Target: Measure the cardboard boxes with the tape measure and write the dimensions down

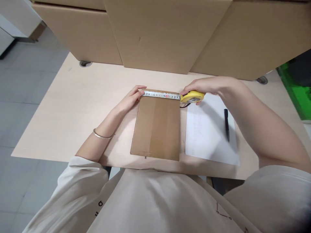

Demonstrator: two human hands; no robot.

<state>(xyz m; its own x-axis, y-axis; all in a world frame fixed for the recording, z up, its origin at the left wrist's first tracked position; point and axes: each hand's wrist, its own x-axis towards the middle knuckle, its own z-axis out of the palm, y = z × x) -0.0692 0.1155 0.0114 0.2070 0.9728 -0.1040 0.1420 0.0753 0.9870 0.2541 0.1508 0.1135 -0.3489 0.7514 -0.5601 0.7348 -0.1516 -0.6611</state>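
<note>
A brown cardboard box [157,129] with a strip of tape down its middle lies on the table in front of me. Across its far edge runs the white blade of a yellow tape measure [194,96], pulled out from left to right. My left hand [132,97] pinches the blade's end at the box's far left corner. Wrapped round the yellow case is my right hand [195,86], at the far right corner. A dark wrist strap hangs below the case.
Right of the box, a white paper sheet [209,142] carries a black pen [226,124]. Large cardboard boxes [165,35] stand along the back of the pale wooden table [60,106]. Round cable holes [85,63] sit near its back corners. Grey floor tiles show at left.
</note>
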